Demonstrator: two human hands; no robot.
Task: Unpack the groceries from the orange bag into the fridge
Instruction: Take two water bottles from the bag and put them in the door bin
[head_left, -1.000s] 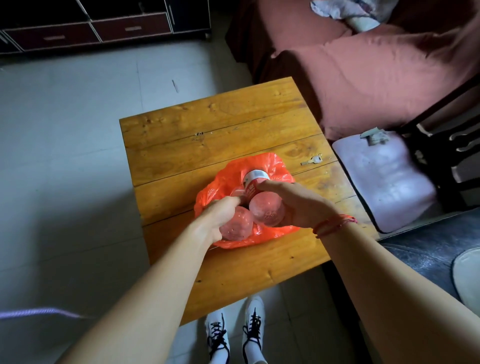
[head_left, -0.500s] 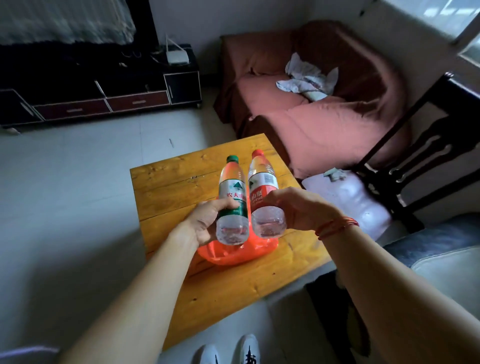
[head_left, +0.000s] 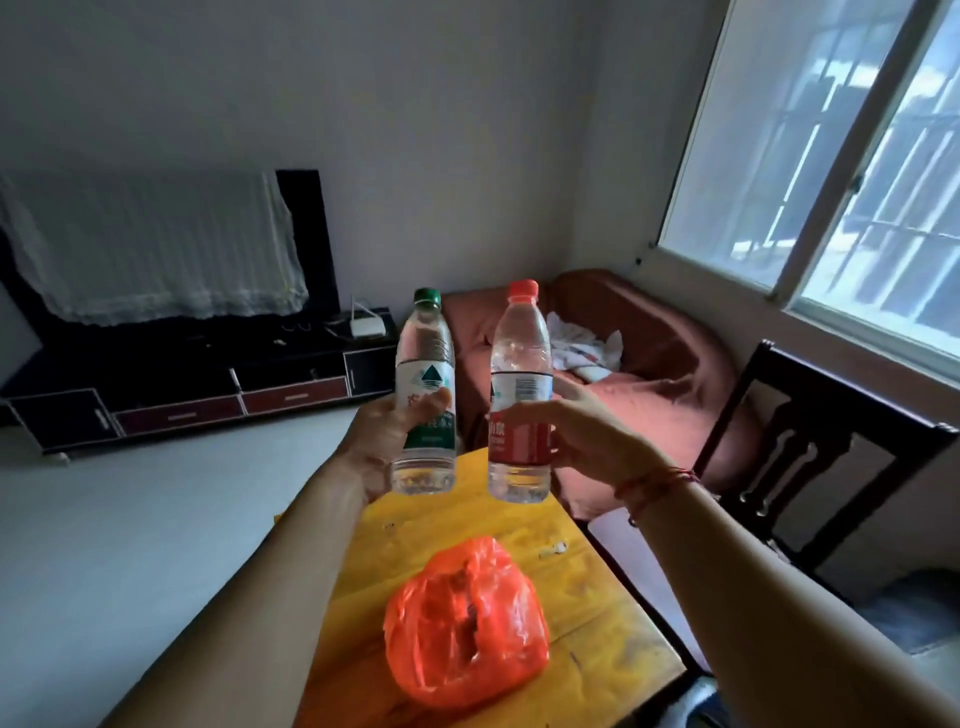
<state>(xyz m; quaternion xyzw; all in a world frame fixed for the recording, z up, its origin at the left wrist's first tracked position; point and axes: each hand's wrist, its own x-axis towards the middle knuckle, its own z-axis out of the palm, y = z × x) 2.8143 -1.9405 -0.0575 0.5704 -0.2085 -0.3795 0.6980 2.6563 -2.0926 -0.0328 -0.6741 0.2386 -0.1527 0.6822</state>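
Two bottles lifted clear of the orange bag (head_left: 465, 626)

My left hand (head_left: 387, 447) grips the green-capped bottle (head_left: 425, 395), my right hand (head_left: 582, 439) the red-capped bottle (head_left: 519, 400); both stand upright, side by side above the bag slumped on the desk (head_left: 582, 587); I see no fridge

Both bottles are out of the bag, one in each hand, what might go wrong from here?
Both hands are full: the left hand holds the green-capped bottle, the right hand the red-capped bottle, so opening a fridge door may be awkward. No fridge is in view, so the bottles may need carrying some way. The light orange bag lies loose on the table and could slide off.
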